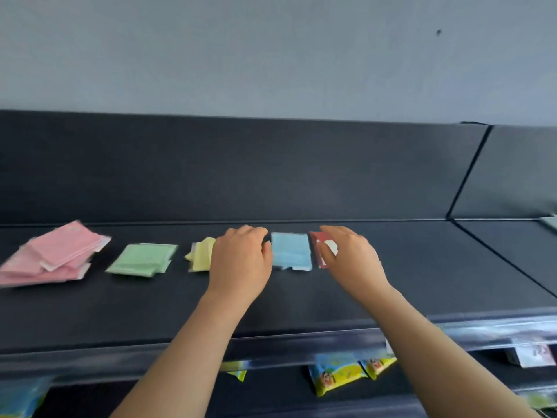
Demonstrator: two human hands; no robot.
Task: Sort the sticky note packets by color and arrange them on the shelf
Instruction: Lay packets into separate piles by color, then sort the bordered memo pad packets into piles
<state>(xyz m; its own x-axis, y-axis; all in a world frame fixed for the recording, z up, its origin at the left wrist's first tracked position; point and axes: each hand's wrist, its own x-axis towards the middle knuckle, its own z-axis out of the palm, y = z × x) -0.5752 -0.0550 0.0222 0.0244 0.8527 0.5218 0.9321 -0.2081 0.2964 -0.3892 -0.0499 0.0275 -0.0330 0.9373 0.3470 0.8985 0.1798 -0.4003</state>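
So the packets are sitting in a row along the dark shelf (391,267): pink pile (57,254), green pile (141,259), yellow pile (202,254), blue pile (291,250), then a red packet (319,238). The right hand (352,257) is curling its fingers and thumb round the red packet. The left hand (241,260) is hanging over the yellow pile, fingers bent near the blue pile's edge. Honestly can't tell if it's gripping anything.

1. A plain grey wall (271,49) fills the upper view, bearing one small dark spot (438,32).
2. Yellow-and-blue cartoon packets (334,374) show low in view, blurred.
3. A white printed box (532,354) sits to their right.
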